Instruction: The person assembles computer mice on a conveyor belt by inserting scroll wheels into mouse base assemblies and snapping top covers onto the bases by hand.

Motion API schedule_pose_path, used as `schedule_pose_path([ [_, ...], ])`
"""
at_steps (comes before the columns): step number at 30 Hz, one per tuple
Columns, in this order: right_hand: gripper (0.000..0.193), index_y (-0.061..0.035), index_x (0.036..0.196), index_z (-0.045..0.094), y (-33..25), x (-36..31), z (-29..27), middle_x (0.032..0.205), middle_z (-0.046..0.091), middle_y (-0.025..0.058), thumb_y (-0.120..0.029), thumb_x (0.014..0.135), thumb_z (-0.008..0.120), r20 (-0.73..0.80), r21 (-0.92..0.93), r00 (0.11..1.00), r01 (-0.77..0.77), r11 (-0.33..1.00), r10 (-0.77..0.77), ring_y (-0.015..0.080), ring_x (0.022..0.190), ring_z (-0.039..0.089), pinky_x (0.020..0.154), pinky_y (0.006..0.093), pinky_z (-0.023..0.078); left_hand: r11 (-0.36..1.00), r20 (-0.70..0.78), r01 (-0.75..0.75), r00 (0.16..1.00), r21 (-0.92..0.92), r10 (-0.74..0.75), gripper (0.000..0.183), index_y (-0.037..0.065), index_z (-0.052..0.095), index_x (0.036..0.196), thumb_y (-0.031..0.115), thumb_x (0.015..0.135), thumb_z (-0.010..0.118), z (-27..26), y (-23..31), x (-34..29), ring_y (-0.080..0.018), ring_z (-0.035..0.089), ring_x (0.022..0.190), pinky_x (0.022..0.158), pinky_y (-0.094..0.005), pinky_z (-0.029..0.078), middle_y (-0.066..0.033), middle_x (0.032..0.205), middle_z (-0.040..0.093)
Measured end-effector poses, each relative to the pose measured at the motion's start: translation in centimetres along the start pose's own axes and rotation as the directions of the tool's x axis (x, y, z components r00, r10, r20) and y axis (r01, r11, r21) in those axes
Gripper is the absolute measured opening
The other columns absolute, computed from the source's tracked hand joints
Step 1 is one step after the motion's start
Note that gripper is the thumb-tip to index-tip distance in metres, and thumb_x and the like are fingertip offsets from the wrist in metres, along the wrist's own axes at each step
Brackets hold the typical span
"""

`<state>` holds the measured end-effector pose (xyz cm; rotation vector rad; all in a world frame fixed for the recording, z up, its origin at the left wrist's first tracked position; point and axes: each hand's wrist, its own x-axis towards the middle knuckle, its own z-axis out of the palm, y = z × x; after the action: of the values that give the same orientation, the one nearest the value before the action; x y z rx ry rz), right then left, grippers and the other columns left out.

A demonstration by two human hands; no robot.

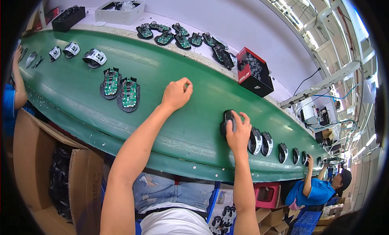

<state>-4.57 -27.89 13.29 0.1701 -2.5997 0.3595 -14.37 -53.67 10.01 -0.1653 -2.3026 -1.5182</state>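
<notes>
My left hand point(177, 93) hovers over the middle of the green conveyor belt point(162, 129), its fingers curled in. Whatever those fingers may hold is hidden. Further right, my right hand point(238, 133) grips a black computer mouse point(225, 123), thumb and fingers on either side of it, at the belt. Two mouse bases with green circuit boards, one point(129, 94) nearer and one point(110, 83) just behind, lie left of my left hand. Right beside my right hand sits a black-and-silver mouse point(255, 141), followed by several more in a row.
Silver mouse shells point(94, 57) lie at the belt's far left. Along the back ledge are several circuit-board bases point(164, 38), a red-and-black box point(254, 73) of small parts and a white bin point(119, 12). Co-workers' hands reach in at both ends. A cardboard box point(85, 182) stands near left.
</notes>
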Motion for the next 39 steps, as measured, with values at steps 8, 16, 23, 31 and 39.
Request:
schedule_pose_path([
  [8,0.049,-0.007,0.14,0.049,0.1,-1.2,2.0,0.143,0.044,0.0219,-0.021,0.094,0.057,0.07,-0.075,0.995,0.071,0.995,-0.066,0.0415,0.129,0.045,0.105,0.052,0.039,1.0,0.033,-0.006,0.999,0.002,0.006,0.014,0.006,0.067,0.088,0.019,0.087,0.062,0.1,0.2,-0.4,-0.0341,0.068,0.066,0.063,-0.0455,0.054,-0.0145,0.068,0.068],
  [16,0.047,-0.0036,0.139,0.048,0.0,-0.9,1.6,0.144,0.043,0.0232,-0.02,0.096,0.055,0.148,-0.059,0.988,0.058,0.997,-0.049,0.0412,0.129,0.045,0.107,0.0488,0.038,0.997,0.031,-0.044,0.999,0.069,0.042,0.015,0.006,0.066,0.088,0.019,0.089,0.061,0.4,0.6,-1.0,-0.0346,0.067,0.066,0.064,-0.0442,0.053,-0.0148,0.069,0.068],
  [23,0.045,-0.0008,0.14,0.049,3.7,1.8,0.9,0.146,0.043,0.0274,-0.028,0.107,0.036,0.299,0.254,0.949,0.024,0.967,-0.102,0.0433,0.135,0.041,0.115,0.0476,0.029,1.0,0.063,0.011,0.998,0.013,-0.012,0.016,0.005,0.067,0.089,0.02,0.088,0.06,0.3,0.3,-0.9,-0.0369,0.069,0.07,0.067,-0.0453,0.056,-0.0158,0.073,0.07],
  [31,0.04,-0.0089,0.135,0.058,2.4,4.5,2.4,0.144,0.052,0.0165,-0.023,0.099,0.049,0.31,0.076,0.941,0.115,0.99,-0.133,0.0346,0.126,0.054,0.108,0.042,0.041,0.999,0.017,-0.048,0.999,-0.006,0.048,0.014,0.004,0.066,0.087,0.018,0.089,0.062,0.8,0.4,-0.7,-0.0323,0.065,0.061,0.061,-0.0432,0.052,-0.0137,0.067,0.067],
  [39,0.039,-0.0051,0.133,0.059,3.9,5.4,1.6,0.141,0.054,0.0176,-0.026,0.102,0.049,0.432,0.547,0.899,-0.195,0.814,-0.075,0.0286,0.13,0.051,0.108,0.0366,0.039,0.999,0.097,-0.031,0.995,-0.027,0.034,0.02,0.004,0.068,0.088,0.021,0.089,0.058,0.5,0.5,-1.1,-0.0379,0.069,0.071,0.068,-0.0463,0.056,-0.0185,0.077,0.07],
])
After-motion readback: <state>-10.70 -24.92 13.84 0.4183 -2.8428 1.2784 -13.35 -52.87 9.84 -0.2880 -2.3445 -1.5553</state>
